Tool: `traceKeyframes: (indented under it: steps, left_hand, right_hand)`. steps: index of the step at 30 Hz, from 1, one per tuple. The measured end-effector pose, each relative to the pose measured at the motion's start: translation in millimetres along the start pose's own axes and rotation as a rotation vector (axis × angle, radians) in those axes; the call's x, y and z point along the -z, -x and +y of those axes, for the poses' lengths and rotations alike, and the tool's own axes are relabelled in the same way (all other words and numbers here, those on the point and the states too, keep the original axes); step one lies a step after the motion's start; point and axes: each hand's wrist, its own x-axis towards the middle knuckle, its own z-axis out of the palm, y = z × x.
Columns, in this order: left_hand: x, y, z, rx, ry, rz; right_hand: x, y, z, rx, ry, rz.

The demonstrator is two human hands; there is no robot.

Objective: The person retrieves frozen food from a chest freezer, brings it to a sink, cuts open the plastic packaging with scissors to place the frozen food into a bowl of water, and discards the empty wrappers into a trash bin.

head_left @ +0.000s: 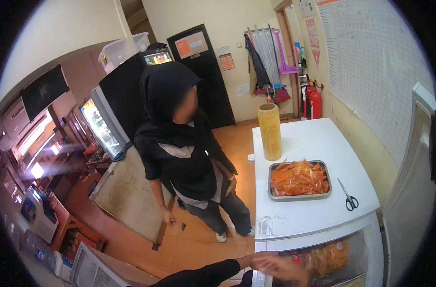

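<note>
My left hand, at the end of a black sleeve, reaches in from the bottom over the front edge of the white chest freezer. My right hand lies across it, so its fingers are mostly hidden. Motion smears the right hand's fingers, and I make out nothing held in either hand. Beneath and beyond them, orange packages show through the freezer's glass. On the white top, a metal tray is heaped with clear bags of orange-red food. Black-handled scissors lie right of the tray.
A tall roll of plastic wrap stands behind the tray. Left of the freezer stands a person in black, arms lowered. Fire extinguishers and hanging cleaning tools are at the back wall. A whiteboard hangs at right.
</note>
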Motion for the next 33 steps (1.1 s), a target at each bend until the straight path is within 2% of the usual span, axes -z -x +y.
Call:
traceKeyframes:
  steps: [2, 3, 5, 8, 9, 10, 12, 16, 18, 20, 22, 24, 26, 28, 29, 30, 31, 32, 33]
  left_hand:
    - [-3.9, 5.6, -5.3, -0.017, 0.013, 0.043]
    - [-5.2, 5.9, -1.6, -0.019, 0.017, 0.055]
    - [-9.1, 10.0, 1.8, -0.022, 0.028, 0.083]
    - [-11.7, 13.0, 3.9, -0.032, 0.035, 0.148]
    - [-13.2, 12.0, 5.3, -0.028, 0.037, 0.171]
    - [-13.5, 10.4, 5.6, -0.029, 0.036, 0.199]
    - [-20.1, 5.1, -0.6, -0.044, 0.021, 0.264]
    - [-36.6, -10.7, -14.8, -0.066, -0.034, 0.407]
    - [7.7, -8.6, 8.9, -0.030, -0.013, 0.347]
    - [6.7, -5.5, 13.2, -0.012, 0.017, 0.278]
    - [-24.5, -11.6, -6.9, -0.049, -0.023, 0.372]
    - [-26.8, -13.7, -8.8, -0.052, -0.046, 0.400]
    - [-26.7, -9.9, -7.7, -0.049, -0.069, 0.428]
    - [-24.4, -12.9, -5.2, -0.033, -0.063, 0.406]
    - [-14.2, -16.0, 1.1, 0.024, 0.087, 0.385]
    - [-0.8, -15.3, 9.8, 0.062, 0.244, 0.343]
    - [13.9, -9.8, 16.9, 0.058, 0.214, 0.335]
    - [19.6, -7.2, 19.9, 0.047, 0.182, 0.335]
    - [11.3, -6.3, 16.4, 0.028, 0.140, 0.358]
  right_hand:
    - [-40.5, -8.8, -85.7, 0.089, 0.289, -0.050]
    - [-60.6, -17.1, -94.0, 0.094, 0.290, -0.060]
    - [-89.0, -25.9, -101.8, 0.284, 0.087, 0.285]
    - [-99.1, -22.7, -115.7, 0.224, 0.189, 0.328]
    - [-103.7, -20.7, -121.7, 0.271, 0.216, 0.383]
    - [-109.7, -20.8, -125.4, 0.279, 0.227, 0.335]
    - [-122.4, -22.8, -129.9, 0.344, 0.249, 0.450]
    - [-129.6, -20.5, -127.9, 0.233, 0.236, 0.386]
    - [-134.2, -19.7, -124.0, 0.280, 0.291, 0.408]
    - [-139.6, -14.9, -121.2, 0.272, 0.359, 0.485]
    - [-137.1, -8.8, -121.2, 0.214, 0.326, 0.444]
    - [-132.1, -3.4, -113.7, 0.097, 0.024, 0.253]
    - [-139.1, -1.8, -96.2, 0.118, -0.070, 0.250]
    - [-150.9, 1.5, -82.0, 0.168, -0.434, 0.204]
    - [-160.8, 1.1, -62.4, 0.098, -0.498, 0.280]
    - [-161.0, -0.9, -81.3, 0.069, -0.496, 0.250]
    - [-161.1, -1.5, -95.2, -0.039, -0.517, 0.217]
    - [-161.8, -11.9, -73.9, 0.201, -0.457, 0.145]
    - [-163.6, -14.0, -82.7, 0.165, -0.411, 0.196]
